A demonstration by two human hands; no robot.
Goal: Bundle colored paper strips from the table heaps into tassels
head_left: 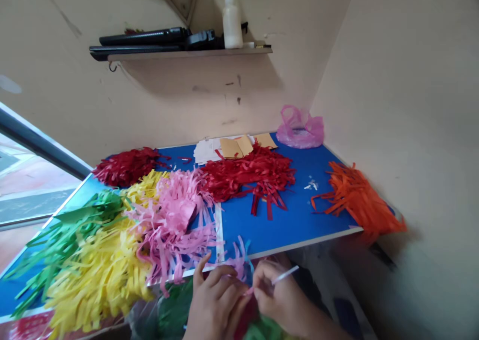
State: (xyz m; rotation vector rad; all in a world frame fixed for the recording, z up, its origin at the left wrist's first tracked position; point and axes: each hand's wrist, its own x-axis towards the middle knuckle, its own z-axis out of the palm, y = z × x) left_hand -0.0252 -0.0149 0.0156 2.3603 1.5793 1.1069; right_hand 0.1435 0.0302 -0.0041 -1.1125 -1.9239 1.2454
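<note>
My left hand [217,300] is at the table's front edge, its fingers bent around pink paper strips [238,264] and one finger raised. Close beside it, my right hand [279,295] is closed, with a thin white stick [286,275] jutting from between its fingers. A small pink piece [249,291] shows between the two hands; its far end is hidden by the fingers. A light blue strip [247,257] pokes up behind them. Below the hands lie green strips [264,329] and something dark red, partly covered.
Fringed paper bundles lie on the blue table [239,230]: green [75,230], yellow [101,275], pink [175,210], red [250,173], dark red [129,166] and orange [359,200]. Behind are papers [205,150] and a pink plastic bag [301,130]. A wall shelf [194,54] holds a white bottle [232,26].
</note>
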